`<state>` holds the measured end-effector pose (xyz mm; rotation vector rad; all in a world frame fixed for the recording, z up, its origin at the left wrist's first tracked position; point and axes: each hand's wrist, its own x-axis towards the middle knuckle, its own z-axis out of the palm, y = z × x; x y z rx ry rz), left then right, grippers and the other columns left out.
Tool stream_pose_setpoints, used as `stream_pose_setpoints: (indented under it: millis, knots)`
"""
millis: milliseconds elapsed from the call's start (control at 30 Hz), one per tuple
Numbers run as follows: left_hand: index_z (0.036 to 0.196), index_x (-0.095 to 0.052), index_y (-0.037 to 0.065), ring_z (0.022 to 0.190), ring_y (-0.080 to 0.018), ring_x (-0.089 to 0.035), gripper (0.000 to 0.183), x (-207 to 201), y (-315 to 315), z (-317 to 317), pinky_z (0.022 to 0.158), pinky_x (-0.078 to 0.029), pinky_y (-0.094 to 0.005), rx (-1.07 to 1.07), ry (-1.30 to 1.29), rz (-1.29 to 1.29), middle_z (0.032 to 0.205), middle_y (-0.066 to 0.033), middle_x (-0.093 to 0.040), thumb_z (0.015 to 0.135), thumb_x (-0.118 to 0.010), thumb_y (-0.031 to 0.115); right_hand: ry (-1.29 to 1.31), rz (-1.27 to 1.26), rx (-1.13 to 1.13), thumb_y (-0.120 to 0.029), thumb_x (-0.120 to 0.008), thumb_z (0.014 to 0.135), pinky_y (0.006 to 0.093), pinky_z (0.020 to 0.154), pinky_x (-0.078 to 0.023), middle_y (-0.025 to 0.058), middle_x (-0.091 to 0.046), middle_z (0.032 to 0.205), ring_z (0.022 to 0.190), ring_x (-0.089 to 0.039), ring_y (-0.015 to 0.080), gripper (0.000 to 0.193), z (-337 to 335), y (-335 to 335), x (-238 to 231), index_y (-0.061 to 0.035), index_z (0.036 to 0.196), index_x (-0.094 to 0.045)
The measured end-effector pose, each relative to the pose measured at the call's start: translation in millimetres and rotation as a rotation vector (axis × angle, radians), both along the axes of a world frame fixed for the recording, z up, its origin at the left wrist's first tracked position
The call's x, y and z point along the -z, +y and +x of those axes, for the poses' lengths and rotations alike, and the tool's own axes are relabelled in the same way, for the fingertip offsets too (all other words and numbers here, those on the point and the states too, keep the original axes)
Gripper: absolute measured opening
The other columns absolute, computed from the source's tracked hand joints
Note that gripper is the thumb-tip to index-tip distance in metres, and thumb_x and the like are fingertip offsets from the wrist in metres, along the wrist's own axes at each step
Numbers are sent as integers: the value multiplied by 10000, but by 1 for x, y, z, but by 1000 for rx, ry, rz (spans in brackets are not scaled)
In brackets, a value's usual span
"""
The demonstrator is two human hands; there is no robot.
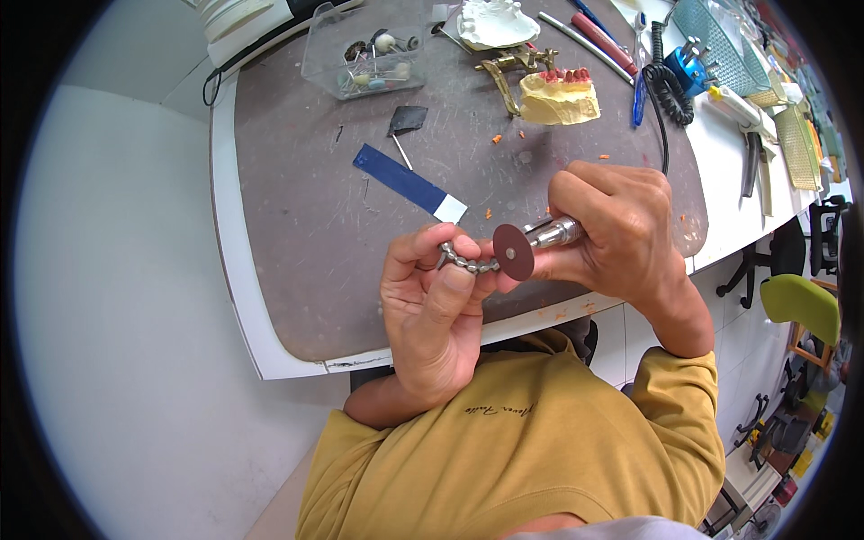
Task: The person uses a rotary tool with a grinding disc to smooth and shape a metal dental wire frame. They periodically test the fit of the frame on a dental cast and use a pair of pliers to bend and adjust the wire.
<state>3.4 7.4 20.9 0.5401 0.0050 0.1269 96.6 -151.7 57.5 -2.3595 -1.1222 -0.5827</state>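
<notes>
Between the thumb and fingers of my left hand (432, 306) is a small curved metal dental bridge (468, 265), a row of rounded silvery tooth shapes. My right hand (616, 229) grips a silver rotary handpiece (558, 232) fitted with a dark red cutting disc (514, 253). The disc stands upright at the right end of the bridge; whether the two touch I cannot tell. Both hands are above the near part of the brown mat (315, 243). Just beyond my left fingers lies a dark blue strip (400, 177) with a white end.
A clear box (364, 54) of mounted polishing tools stands at the back left. Behind my hands are a yellow plaster model (560, 97) on a brass articulator (504, 76) and a white cast (497, 22). Pens, a coiled black cord (668, 93) and a blue tool block (691, 70) sit back right.
</notes>
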Motion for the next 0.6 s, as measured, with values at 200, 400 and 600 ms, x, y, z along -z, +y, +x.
stream_pose_setpoints:
  millis: [200,400,600]
  knots:
    - [1218,-539,98,1005,-187,-622,293,0,0,0,847,-581,-271,3,0,-1,1089,-48,-580,936,-570,22,1,0,-2,-651,-738,615,285,380,-346,-11,-381,480,379,-440,147,643,0,0,-1,-104,558,-406]
    - [1221,-543,104,1028,-186,-618,301,1,0,0,875,-576,-285,6,-19,6,1092,-41,-577,933,-575,21,-2,-6,-11,-648,-734,623,289,382,-355,-8,-386,482,380,-446,152,643,0,0,0,-103,558,-400]
    - [1226,-549,108,1065,-191,-608,309,4,1,0,923,-566,-294,5,-58,25,1105,-41,-574,932,-573,15,5,-20,-4,-646,-735,627,289,380,-355,-8,-391,480,380,-449,154,637,0,-1,0,-101,559,-410]
